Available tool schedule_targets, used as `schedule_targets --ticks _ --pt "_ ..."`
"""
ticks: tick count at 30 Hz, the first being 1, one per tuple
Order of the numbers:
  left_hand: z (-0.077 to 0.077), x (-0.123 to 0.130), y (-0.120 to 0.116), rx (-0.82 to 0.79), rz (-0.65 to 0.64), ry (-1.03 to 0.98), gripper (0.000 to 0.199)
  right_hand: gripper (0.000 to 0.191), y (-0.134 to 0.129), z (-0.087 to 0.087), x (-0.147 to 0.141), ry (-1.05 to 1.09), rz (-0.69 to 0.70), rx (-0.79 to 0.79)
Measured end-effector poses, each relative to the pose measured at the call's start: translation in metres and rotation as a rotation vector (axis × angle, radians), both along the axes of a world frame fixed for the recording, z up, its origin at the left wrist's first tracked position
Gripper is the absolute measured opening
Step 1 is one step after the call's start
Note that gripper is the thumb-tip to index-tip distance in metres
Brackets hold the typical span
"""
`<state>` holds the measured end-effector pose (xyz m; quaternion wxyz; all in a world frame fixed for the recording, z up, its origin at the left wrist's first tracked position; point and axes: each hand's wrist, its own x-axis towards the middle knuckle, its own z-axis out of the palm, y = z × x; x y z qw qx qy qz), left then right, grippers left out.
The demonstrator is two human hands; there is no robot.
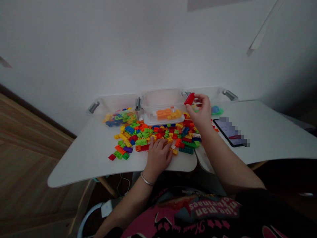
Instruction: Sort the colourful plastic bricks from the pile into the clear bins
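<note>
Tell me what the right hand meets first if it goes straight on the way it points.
The red brick held in the right hand leads, so it would probably meet the corner of the middle clear plastic bin first. Depth is unclear, though, and it might pass just above.

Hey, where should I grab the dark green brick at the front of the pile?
Pinch the dark green brick by its two long sides, coming down from above with your left hand. It lies flat, studs up, long side facing you, at the near edge of the pile of bricks, and that hand is closest.

Dim, flat indoor light, faint soft shadows, wide-angle bowing toward the frame edges.
</note>
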<state>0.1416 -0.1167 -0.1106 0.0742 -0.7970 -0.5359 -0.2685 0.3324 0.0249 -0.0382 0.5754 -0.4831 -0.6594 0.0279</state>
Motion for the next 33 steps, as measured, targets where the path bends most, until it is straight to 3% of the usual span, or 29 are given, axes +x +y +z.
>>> schedule_targets --ticks 5,10,14,18,26,33 --pt "-0.001 0.0 0.0 0.008 0.002 -0.003 0.029 0.045 0.036 0.03 -0.003 -0.155 -0.039 0.056" --pt "-0.001 0.0 0.0 0.004 0.003 -0.003 0.029 0.041 0.067 0.026 -0.018 -0.209 -0.004 -0.026" --pt "-0.002 -0.001 0.0 0.001 -0.001 0.001 0.029 0.038 0.077 0.019 -0.03 -0.243 -0.045 -0.159" --pt "-0.002 -0.001 0.0 0.006 0.0 0.0 0.029 0.027 0.077 0.016 -0.037 -0.296 -0.088 -0.286" --pt "-0.001 0.0 0.0 0.0 0.003 -0.007 0.029 0.032 0.07 0.014 -0.03 -0.266 -0.029 -0.22" --pt "0.0 0.0 0.0 0.005 0.002 -0.004 0.029 0.034 0.028 0.023 -0.014 -0.152 0.003 -0.104"
